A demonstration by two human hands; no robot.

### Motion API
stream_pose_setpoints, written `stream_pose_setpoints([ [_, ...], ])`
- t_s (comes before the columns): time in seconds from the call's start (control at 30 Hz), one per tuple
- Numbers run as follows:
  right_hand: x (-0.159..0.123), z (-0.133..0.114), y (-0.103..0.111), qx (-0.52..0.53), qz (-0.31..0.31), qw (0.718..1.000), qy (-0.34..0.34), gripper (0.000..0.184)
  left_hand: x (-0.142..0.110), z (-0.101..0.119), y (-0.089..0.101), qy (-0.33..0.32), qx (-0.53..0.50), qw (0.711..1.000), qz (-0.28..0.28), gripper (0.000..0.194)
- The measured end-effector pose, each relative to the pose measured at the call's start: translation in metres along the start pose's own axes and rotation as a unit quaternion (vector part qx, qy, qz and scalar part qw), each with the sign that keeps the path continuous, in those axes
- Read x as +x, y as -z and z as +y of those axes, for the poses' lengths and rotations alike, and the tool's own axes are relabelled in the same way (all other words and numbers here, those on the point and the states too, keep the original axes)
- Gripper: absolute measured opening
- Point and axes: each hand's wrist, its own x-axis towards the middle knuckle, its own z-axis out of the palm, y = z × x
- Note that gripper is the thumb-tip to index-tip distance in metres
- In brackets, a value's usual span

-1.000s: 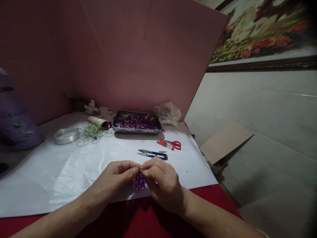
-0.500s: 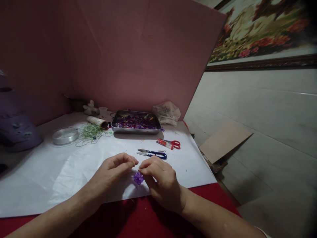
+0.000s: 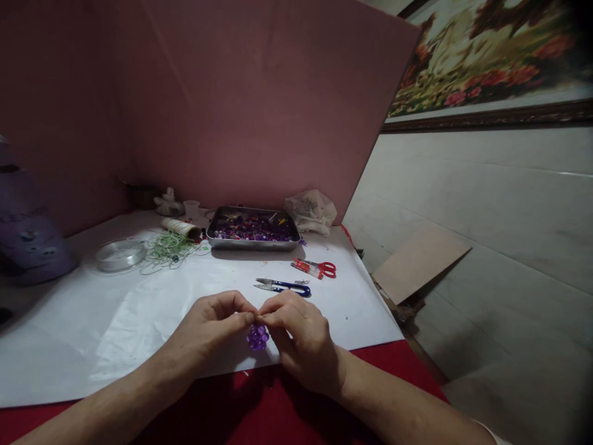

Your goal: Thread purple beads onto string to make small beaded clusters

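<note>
A small cluster of shiny purple beads [image 3: 257,338] hangs just below my fingertips, above the white sheet. My right hand [image 3: 301,337] pinches at the top of the cluster, its fingers curled. Thumb and forefinger of my left hand [image 3: 220,321] are pressed together at the same spot, almost touching the right fingertips. What the left fingers grip is too small to make out. Just beyond the hands lie blue-handled thread snips [image 3: 296,288], with red-handled scissors [image 3: 328,269] and a red-and-clear lighter [image 3: 307,267] farther back.
A metal tray [image 3: 254,245] of mixed beads stands at the back, beside a plastic bag [image 3: 311,210]. Leftward are tangled green thread [image 3: 171,248], a cardboard tube [image 3: 181,228], a clear spool [image 3: 120,255] and a purple container [image 3: 34,228]. Pink panels [image 3: 259,111] rise behind.
My left fingertips have closed together and moved right to meet the right hand's. The bead cluster has turned and hangs slightly lower. The right hand has barely moved.
</note>
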Motion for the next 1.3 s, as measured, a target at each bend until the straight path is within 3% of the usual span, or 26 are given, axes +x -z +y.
stream_pose_setpoints([
  [0.17, -0.001, 0.001, 0.0, 0.01, -0.007, 1.0, -0.017, 0.01, 0.005, 0.0, -0.001, -0.022, -0.101, 0.994, 0.015, 0.009],
  [0.3, 0.0, 0.001, -0.002, 0.045, 0.0, 0.997, -0.06, 0.011, 0.003, 0.006, -0.001, -0.016, -0.199, 0.979, -0.028, 0.009],
  [0.5, -0.003, 0.003, -0.007, 0.086, 0.008, 0.983, -0.163, 0.017, -0.001, 0.015, 0.002, 0.001, -0.201, 0.978, -0.052, 0.007],
  [0.63, -0.005, 0.008, -0.007, 0.075, -0.026, 0.97, -0.229, 0.021, 0.003, 0.013, 0.003, -0.028, -0.23, 0.972, -0.042, 0.013],
  [0.77, -0.001, 0.01, -0.002, 0.04, -0.106, 0.949, -0.295, 0.02, 0.004, 0.007, 0.002, -0.052, -0.212, 0.975, -0.043, 0.011],
  [0.83, 0.002, 0.011, -0.001, 0.062, -0.135, 0.933, -0.327, 0.021, 0.003, 0.006, 0.001, -0.05, -0.192, 0.979, -0.038, 0.01],
  [0.9, 0.004, 0.012, -0.001, 0.168, -0.137, 0.897, -0.386, 0.019, 0.002, 0.007, -0.001, -0.036, -0.174, 0.984, -0.022, 0.011],
  [1.0, 0.005, 0.016, -0.003, 0.395, -0.089, 0.791, -0.459, 0.022, 0.001, 0.009, -0.004, -0.02, -0.16, 0.987, 0.004, 0.014],
  [1.07, 0.004, 0.017, -0.005, 0.48, -0.068, 0.741, -0.465, 0.026, 0.001, 0.01, -0.005, -0.016, -0.166, 0.986, 0.012, 0.015],
  [1.13, 0.004, 0.016, -0.006, 0.496, -0.078, 0.735, -0.456, 0.027, 0.002, 0.01, -0.006, -0.016, -0.174, 0.985, 0.01, 0.015],
  [1.3, 0.006, 0.01, -0.008, 0.445, -0.085, 0.762, -0.463, 0.029, 0.004, 0.004, -0.006, -0.011, -0.148, 0.989, 0.013, 0.013],
])
